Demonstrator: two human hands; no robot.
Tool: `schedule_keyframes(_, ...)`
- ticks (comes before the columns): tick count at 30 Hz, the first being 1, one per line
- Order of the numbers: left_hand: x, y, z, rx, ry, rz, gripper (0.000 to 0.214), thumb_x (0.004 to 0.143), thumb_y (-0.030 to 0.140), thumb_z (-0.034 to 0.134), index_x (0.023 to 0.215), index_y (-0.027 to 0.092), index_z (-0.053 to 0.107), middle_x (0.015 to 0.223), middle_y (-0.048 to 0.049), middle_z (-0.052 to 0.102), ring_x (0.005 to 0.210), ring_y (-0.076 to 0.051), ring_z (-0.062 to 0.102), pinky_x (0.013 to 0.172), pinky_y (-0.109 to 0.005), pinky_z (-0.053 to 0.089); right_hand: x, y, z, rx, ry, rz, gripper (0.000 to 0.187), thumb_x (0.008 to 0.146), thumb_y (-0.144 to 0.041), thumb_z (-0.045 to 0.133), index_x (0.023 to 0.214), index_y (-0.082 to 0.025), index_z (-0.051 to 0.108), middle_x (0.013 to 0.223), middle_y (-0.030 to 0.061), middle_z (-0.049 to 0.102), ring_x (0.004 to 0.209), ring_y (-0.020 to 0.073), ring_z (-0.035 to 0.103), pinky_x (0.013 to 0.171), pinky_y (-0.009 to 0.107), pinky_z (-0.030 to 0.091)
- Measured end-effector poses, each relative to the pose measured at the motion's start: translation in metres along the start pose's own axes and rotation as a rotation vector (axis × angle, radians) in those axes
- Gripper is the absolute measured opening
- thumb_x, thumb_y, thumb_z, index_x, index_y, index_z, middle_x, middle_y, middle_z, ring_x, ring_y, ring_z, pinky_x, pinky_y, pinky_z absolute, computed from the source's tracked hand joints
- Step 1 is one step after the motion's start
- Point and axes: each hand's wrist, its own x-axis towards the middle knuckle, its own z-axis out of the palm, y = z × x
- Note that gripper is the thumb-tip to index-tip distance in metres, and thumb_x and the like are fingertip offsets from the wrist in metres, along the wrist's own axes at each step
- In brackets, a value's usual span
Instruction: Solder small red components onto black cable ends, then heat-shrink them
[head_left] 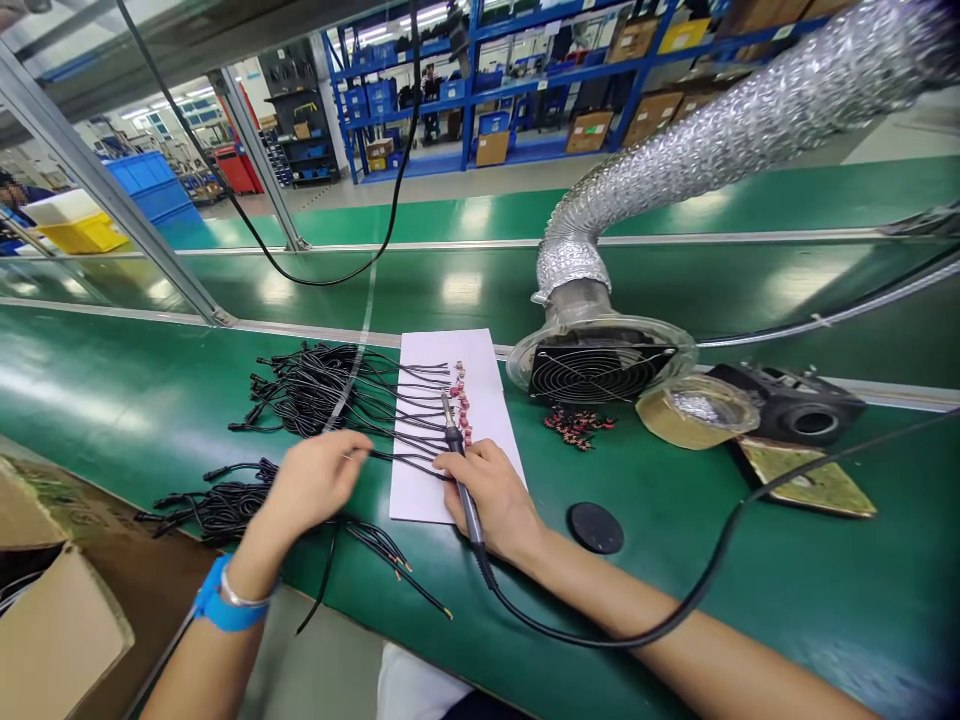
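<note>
My left hand [319, 482] is closed, thumb and fingers pinched on a black cable [384, 455] at the left edge of a white sheet [429, 347]. My right hand [495, 500] is wrapped round a soldering iron [454, 438], its tip pointing away from me above the sheet. Several black cable ends lie side by side across the sheet. Beside them runs a row of small reddish parts [463, 405], close to the iron's tip. Left of the sheet lies a large bundle of black cables [300, 385]. A second bundle [225, 510] lies nearer me, partly behind my left forearm.
A fan [600, 373] with a silver duct [675, 155] stands behind the sheet. Small red-black parts [577, 427], a tape roll [686, 425], a soldering iron stand [802, 410] and a black disc [595, 527] lie rightward. A cardboard box [67, 640] is at lower left. The iron's cord crosses my right forearm.
</note>
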Motion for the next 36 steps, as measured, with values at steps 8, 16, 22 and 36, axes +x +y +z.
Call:
schedule_keyframes(8,0.026,0.057,0.042,0.044,-0.223,0.127,0.025,0.091,0.021,0.048,0.103,0.023,0.069,0.098,-0.0054,0.075,0.09,-0.023,0.071,0.076,-0.029,0.053,-0.001,0.004,0.002,-0.037,-0.025,-0.033,0.027,0.085,-0.006,0.05,0.105,-0.02,0.063,0.071,0.0035,0.057,0.079,0.0222,0.047,0.071,0.033,0.04)
schedule_keyframes(16,0.028,0.046,0.044,-0.011,-0.224,0.131,0.02,0.088,0.023,0.052,0.096,0.022,0.07,0.092,-0.005,0.075,0.086,-0.022,0.069,0.075,-0.029,0.05,0.001,0.004,0.005,-0.068,0.003,-0.067,0.024,0.094,-0.01,0.044,0.102,-0.018,0.065,0.067,0.0042,0.055,0.078,0.0223,0.045,0.07,0.032,0.038)
schedule_keyframes(22,0.029,0.045,0.045,-0.027,-0.199,0.098,0.017,0.087,0.026,0.054,0.093,0.022,0.07,0.082,-0.0031,0.073,0.076,-0.021,0.067,0.066,-0.026,0.045,0.002,0.003,0.003,-0.086,0.062,-0.095,0.018,0.091,-0.012,0.05,0.098,-0.02,0.065,0.067,0.0038,0.054,0.079,0.0221,0.046,0.069,0.032,0.039)
schedule_keyframes(36,0.026,0.065,0.017,-0.097,-0.09,0.014,0.023,0.091,0.031,0.048,0.093,0.019,0.067,0.052,0.0065,0.039,0.051,-0.013,0.044,0.053,-0.023,0.031,-0.06,0.031,-0.113,-0.016,0.331,-0.1,0.031,0.083,-0.006,0.063,0.107,-0.025,0.06,0.09,0.0049,0.071,0.075,0.0212,0.056,0.07,0.038,0.049)
